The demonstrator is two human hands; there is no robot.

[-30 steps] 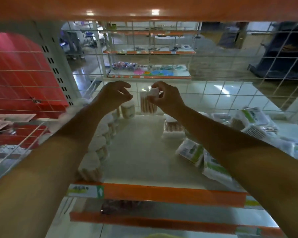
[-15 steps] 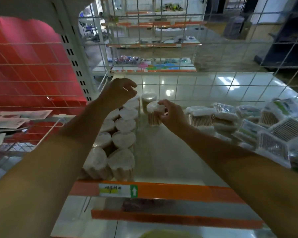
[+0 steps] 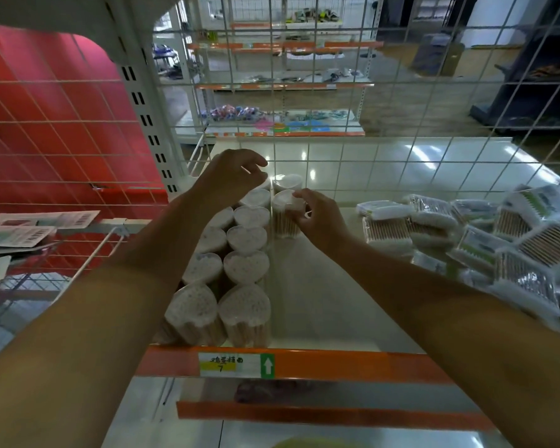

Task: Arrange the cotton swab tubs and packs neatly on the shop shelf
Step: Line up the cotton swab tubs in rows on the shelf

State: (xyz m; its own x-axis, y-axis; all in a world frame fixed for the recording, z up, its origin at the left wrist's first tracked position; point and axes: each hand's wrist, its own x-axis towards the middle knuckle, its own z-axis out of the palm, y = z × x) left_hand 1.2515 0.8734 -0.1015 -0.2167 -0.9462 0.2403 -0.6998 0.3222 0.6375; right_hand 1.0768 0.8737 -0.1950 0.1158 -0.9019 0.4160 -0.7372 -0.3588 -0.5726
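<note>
Head view shows our right hand [image 3: 317, 218] gripping a clear heart-shaped tub [image 3: 285, 215] of wooden-stemmed swabs upright on the white shelf [image 3: 320, 305] beside 2 rows of tubs [image 3: 236, 263], our left hand [image 3: 233, 179] loosely curled above them, crinkly packs [image 3: 466, 240] piled right.

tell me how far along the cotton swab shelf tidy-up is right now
Done: two neat rows of heart-shaped tubs stand along the shelf's left side. In hand: the right hand grips a tub at the back, starting a third row, while the left hand hovers over the rear tubs. Left: the packs on the right lie jumbled.
</note>
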